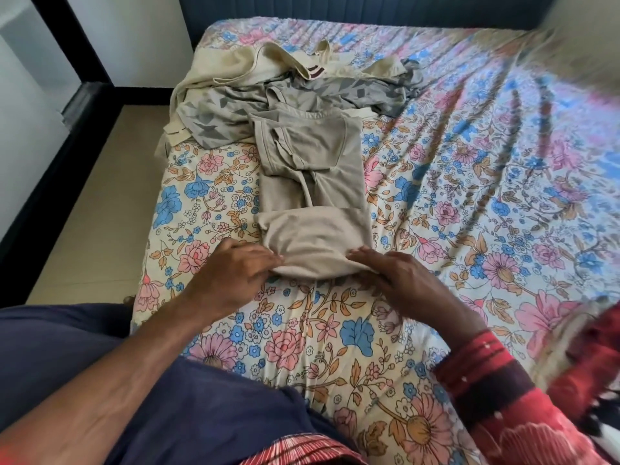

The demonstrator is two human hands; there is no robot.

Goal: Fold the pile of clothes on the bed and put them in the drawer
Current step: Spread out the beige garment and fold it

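I see my left hand (231, 270) at the near left corner of a tan shirt (312, 182) that lies long and narrow on the bed (469, 162). The fingers are curled and pinch the edge of the cloth there. My right hand (396, 273) is at the near right corner of the same shirt. Its fingers lie bent over the edge, and they press on the cloth; I cannot tell if they pinch it too. The near end of the shirt is folded up over itself, so it makes a thick, rounded flap between my two hands.

The far end of the shirt touches a pile of clothes (285, 92) that is not folded. In that pile I see a cream top with thin straps (255, 65) on the far side and a grey cloth with darker patches (214, 112) just under and beside it. Part of the pile hangs over the left edge of the bed.

The bed has a sheet with big pink and blue flowers on it. The sheet is wrinkled on the right side. Past the bed is a dark blue headboard (335, 8). To the left is a pale floor (84, 213) with a black edge along the wall.

I do not see a drawer here.
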